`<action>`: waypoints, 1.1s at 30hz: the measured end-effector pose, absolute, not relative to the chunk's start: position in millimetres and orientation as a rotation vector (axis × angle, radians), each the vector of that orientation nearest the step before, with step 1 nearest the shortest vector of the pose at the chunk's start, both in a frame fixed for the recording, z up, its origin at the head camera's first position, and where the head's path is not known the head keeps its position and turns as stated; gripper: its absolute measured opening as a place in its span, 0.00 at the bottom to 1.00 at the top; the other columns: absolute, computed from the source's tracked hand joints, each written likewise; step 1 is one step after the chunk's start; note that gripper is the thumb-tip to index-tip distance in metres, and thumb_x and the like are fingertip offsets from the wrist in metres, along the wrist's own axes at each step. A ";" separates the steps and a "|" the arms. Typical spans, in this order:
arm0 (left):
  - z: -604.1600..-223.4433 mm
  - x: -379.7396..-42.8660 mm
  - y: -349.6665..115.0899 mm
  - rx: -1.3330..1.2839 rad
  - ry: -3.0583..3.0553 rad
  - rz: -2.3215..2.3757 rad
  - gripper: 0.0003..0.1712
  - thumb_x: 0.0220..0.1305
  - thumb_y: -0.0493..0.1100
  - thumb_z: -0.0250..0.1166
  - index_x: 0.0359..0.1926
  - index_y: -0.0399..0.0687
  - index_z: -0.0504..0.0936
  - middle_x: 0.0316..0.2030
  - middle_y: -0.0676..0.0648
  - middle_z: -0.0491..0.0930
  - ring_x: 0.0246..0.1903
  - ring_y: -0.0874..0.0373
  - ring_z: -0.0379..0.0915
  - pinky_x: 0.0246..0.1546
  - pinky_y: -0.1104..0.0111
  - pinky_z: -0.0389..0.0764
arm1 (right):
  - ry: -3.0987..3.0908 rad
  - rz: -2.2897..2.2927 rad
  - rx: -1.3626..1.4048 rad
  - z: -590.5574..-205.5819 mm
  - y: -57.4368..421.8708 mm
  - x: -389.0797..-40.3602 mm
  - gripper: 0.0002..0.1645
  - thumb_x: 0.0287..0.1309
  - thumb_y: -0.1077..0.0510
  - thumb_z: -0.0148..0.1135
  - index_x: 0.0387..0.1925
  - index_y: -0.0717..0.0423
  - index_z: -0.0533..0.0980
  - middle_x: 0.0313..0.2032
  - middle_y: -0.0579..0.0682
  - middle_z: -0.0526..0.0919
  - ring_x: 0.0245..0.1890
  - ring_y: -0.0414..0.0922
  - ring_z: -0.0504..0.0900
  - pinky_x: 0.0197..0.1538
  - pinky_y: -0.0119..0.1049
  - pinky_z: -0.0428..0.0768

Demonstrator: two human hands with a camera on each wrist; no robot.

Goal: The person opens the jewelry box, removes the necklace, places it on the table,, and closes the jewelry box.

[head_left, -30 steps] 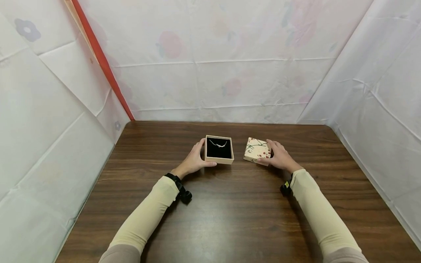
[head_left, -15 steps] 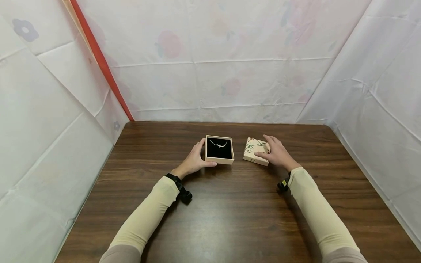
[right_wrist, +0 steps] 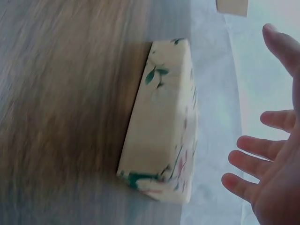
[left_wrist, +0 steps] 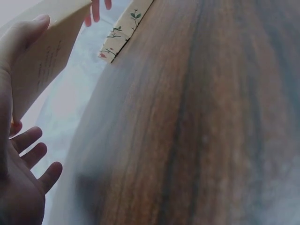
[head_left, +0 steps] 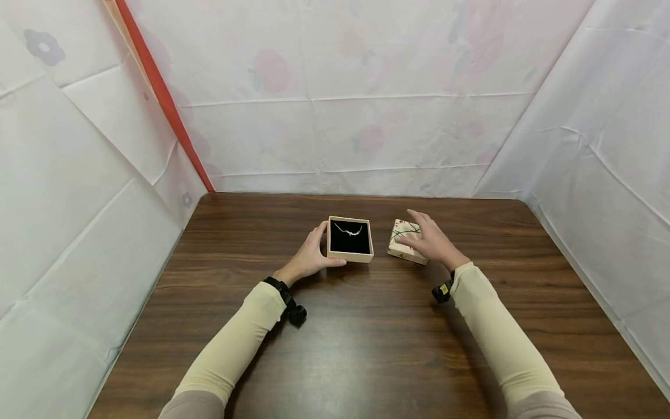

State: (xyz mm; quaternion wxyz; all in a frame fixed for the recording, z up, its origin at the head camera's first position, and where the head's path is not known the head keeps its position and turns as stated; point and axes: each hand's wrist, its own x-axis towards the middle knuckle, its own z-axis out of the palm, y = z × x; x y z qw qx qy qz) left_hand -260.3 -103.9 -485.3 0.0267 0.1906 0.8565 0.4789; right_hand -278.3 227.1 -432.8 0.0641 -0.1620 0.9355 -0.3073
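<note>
My left hand (head_left: 309,254) grips a small square jewelry box (head_left: 349,256) by its left side, thumb at the front wall. Inside, a fine silver-coloured chain with a small ornament (head_left: 352,233) lies on black padding. In the left wrist view the box (left_wrist: 47,63) is tilted and raised from the wood, its other fingers spread below. My right hand (head_left: 433,241) hovers over the cream box lid (head_left: 408,254), which has green stems and red flowers. The right wrist view shows the lid (right_wrist: 157,117) resting on the table, apart from the spread fingers (right_wrist: 255,146).
Both things are on the far part of a dark wood-grain table (head_left: 335,349). White printed cloth (head_left: 340,139) hangs behind it and along both sides, with a red strip (head_left: 162,99) at the back left corner. Each wrist wears a black camera (head_left: 297,315).
My right hand has let go of the lid, risen and moved left above it. The lid stays in place. My left hand and the box have barely moved.
</note>
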 end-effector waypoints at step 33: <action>-485.0 -253.7 -91.3 0.596 2.639 1.519 0.58 0.44 0.55 0.79 0.72 0.65 0.54 0.63 0.46 0.65 0.63 0.48 0.59 0.63 0.43 0.64 | 2.631 -1.176 -0.640 -431.2 163.0 -265.1 0.42 0.68 0.42 0.55 0.75 0.54 0.55 0.68 0.60 0.68 0.61 0.57 0.77 0.57 0.54 0.77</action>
